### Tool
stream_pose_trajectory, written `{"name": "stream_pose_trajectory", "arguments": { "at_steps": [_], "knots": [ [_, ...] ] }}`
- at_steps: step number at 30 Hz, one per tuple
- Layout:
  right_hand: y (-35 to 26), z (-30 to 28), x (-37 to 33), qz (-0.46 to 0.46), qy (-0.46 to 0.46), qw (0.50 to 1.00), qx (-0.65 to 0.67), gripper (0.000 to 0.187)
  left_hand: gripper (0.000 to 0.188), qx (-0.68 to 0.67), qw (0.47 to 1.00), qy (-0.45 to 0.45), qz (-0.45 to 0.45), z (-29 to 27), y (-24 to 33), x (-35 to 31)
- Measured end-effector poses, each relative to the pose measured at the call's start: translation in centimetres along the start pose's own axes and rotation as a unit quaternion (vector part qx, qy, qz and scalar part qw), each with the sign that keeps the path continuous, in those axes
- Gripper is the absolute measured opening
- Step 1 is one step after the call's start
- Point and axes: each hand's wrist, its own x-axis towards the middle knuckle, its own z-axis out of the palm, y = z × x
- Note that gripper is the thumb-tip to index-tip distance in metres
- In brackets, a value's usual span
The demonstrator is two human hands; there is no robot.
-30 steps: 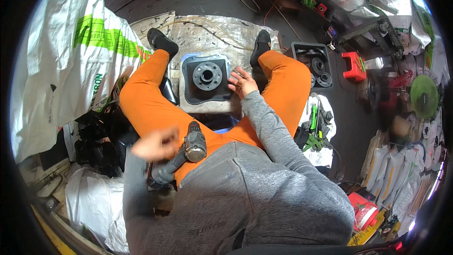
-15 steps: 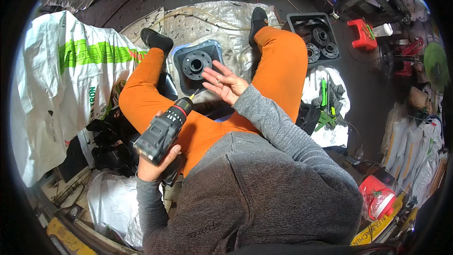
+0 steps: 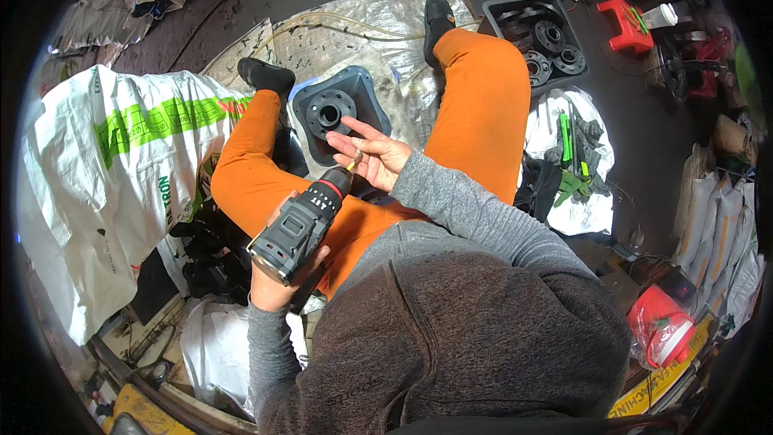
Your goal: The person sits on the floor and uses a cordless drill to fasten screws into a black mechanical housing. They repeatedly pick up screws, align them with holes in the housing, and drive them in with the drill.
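My left hand [image 3: 275,288] grips a black cordless drill [image 3: 294,229] by its handle, its red-ringed chuck pointing up and to the right. A thin yellowish bit [image 3: 353,164] sticks out of the chuck and ends at the fingers of my right hand [image 3: 374,158]. That hand is palm up with its fingers stretched out and apart. Something small and shiny shows by the bit's tip, too small to name. Just beyond my fingers, between my legs, a round black metal flange [image 3: 336,101] with a ring of holes sits in a dark square tub [image 3: 366,84].
A grey crate [image 3: 573,28] with several black flanges stands beyond my right knee. Green-handled tools [image 3: 566,141] and gloves lie on a white sack [image 3: 592,209]. A large white sack [image 3: 76,185] rises at my left. A red container [image 3: 624,26] stands at the far right.
The drill has moved right and slightly up, bringing its bit to my right hand. My right hand has shifted a little left and down. The head view has tilted slightly.
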Motion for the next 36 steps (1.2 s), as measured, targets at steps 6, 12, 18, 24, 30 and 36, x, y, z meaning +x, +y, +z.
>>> {"name": "stream_pose_trajectory", "arguments": {
  "at_steps": [6, 12, 18, 24, 30, 36],
  "knots": [
    [0.0, -0.2, 0.3, 0.021, -0.014, 1.000, -0.008, 0.058, 0.062, -0.200, 0.963, 0.004, -0.182, -0.3, 0.4, -0.4],
    [0.0, 0.4, 0.1, 0.041, 0.013, 0.997, -0.060, 0.061, 0.062, -0.059, 0.996, -0.025, -0.061, -1.4, 0.4, 0.3],
    [0.8, 0.8, 0.4, 0.080, 0.070, 0.990, -0.088, 0.068, 0.067, 0.007, 0.998, -0.046, -0.036, -2.3, 1.5, 0.7],
    [1.2, 0.7, 0.6, 0.040, 0.136, 0.985, -0.097, 0.061, 0.066, 0.017, 0.998, -0.035, -0.055, -2.0, 1.8, 1.6],
    [-1.2, -2.2, 2.8, -0.154, 0.305, 0.885, -0.316, 0.042, 0.047, -0.020, 0.990, -0.074, -0.120, -3.7, -0.1, 3.3],
    [-1.4, -4.5, 8.5, -0.233, 0.248, 0.851, -0.401, 0.041, 0.030, -0.059, 0.976, -0.046, -0.205, -3.7, -1.8, 6.0]
  ]
}}
